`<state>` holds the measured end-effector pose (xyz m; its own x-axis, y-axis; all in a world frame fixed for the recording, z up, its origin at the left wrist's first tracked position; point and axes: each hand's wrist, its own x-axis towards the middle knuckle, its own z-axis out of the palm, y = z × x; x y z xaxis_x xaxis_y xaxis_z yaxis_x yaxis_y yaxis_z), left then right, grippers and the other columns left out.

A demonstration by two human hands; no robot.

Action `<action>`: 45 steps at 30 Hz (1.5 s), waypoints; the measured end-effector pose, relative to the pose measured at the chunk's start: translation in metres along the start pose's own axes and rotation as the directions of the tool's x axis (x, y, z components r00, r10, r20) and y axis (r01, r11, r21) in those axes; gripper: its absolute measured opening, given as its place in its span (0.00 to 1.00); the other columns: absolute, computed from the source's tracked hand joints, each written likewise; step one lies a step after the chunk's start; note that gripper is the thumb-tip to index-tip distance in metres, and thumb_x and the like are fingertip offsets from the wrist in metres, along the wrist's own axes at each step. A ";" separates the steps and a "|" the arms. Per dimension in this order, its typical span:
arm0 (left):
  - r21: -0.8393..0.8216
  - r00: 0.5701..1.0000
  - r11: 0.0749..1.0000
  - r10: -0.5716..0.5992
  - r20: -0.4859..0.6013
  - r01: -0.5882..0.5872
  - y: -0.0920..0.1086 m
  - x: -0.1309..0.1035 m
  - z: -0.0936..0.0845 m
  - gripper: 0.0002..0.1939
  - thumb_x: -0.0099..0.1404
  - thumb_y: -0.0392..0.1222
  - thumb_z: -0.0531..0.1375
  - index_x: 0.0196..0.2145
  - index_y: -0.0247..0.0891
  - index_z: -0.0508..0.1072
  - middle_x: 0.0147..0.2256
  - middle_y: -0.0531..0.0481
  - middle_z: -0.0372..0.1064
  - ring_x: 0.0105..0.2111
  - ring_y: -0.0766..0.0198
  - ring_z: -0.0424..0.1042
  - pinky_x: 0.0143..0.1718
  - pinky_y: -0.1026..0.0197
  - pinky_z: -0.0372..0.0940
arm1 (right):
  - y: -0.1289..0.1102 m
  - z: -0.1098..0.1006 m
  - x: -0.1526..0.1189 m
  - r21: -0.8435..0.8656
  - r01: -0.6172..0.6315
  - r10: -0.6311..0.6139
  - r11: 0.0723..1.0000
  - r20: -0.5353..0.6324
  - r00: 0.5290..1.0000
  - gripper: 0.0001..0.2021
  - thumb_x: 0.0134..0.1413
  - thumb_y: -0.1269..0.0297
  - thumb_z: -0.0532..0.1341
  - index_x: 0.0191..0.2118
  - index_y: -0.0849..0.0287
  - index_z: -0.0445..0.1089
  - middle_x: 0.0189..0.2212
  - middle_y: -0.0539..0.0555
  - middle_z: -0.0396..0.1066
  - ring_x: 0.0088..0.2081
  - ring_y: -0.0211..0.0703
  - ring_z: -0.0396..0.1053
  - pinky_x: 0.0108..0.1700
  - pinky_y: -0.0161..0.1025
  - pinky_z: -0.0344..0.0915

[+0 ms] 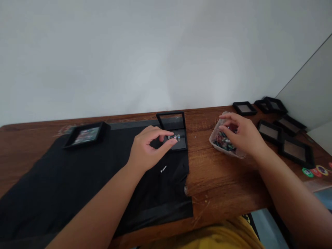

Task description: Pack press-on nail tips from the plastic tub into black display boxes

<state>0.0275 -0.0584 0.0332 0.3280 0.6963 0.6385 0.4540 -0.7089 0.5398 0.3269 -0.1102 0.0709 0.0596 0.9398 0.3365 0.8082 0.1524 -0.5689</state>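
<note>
At twelve o'clock, my nearly pinched left hand [145, 150], hold unclear, overhangs the open black frame [183, 142]; at one, my half-open, seemingly empty right hand [245, 134] overhangs the plastic tub [213, 138]. Beads [227, 145] want light handling.

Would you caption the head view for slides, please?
Left hand by an open black rectangular frame; right hand at a clear plastic tub of multicoloured pieces.

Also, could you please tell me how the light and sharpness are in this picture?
Head view: dim, soft light, with paler patches on the wall; head view: the black cloth shows little detail; head view: small pieces in the plastic tub look soft and blend together.
</note>
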 end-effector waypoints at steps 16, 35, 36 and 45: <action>-0.244 0.940 0.928 0.318 0.127 -0.281 0.040 -0.008 0.019 0.10 0.76 0.45 0.57 0.47 0.39 0.76 0.35 0.48 0.79 0.36 0.61 0.75 0.42 0.55 0.71 | -0.051 0.024 -0.036 0.229 0.588 -0.578 0.776 -0.115 0.808 0.04 0.66 0.73 0.63 0.43 0.60 0.74 0.34 0.52 0.81 0.34 0.39 0.76 0.40 0.37 0.71; -0.487 0.973 0.852 0.231 0.021 -0.192 0.048 -0.007 0.017 0.04 0.70 0.38 0.65 0.41 0.42 0.80 0.31 0.49 0.80 0.31 0.64 0.76 0.35 0.58 0.72 | -0.055 0.024 -0.040 0.318 0.597 -0.571 0.736 -0.181 0.801 0.03 0.65 0.71 0.64 0.42 0.56 0.74 0.34 0.52 0.81 0.38 0.40 0.80 0.41 0.38 0.77; -0.496 0.973 0.848 0.230 0.021 -0.190 0.048 -0.007 0.017 0.04 0.71 0.38 0.65 0.42 0.42 0.80 0.31 0.49 0.79 0.31 0.64 0.76 0.34 0.58 0.72 | -0.055 0.024 -0.040 0.323 0.600 -0.575 0.732 -0.180 0.798 0.03 0.65 0.71 0.64 0.42 0.56 0.75 0.34 0.52 0.82 0.38 0.41 0.80 0.41 0.38 0.77; -0.449 0.973 0.871 0.230 0.015 -0.199 0.051 -0.005 0.014 0.05 0.72 0.37 0.63 0.40 0.43 0.80 0.31 0.49 0.79 0.31 0.64 0.76 0.34 0.58 0.72 | -0.057 0.023 -0.040 0.352 0.618 -0.600 0.703 -0.172 0.781 0.05 0.64 0.74 0.63 0.39 0.56 0.74 0.32 0.51 0.81 0.35 0.39 0.78 0.43 0.39 0.76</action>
<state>0.0602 -0.0968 0.0496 0.4363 0.5160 0.7371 -0.0414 -0.8068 0.5893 0.2647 -0.1493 0.0726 -0.3381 0.5901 0.7331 0.3989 0.7954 -0.4563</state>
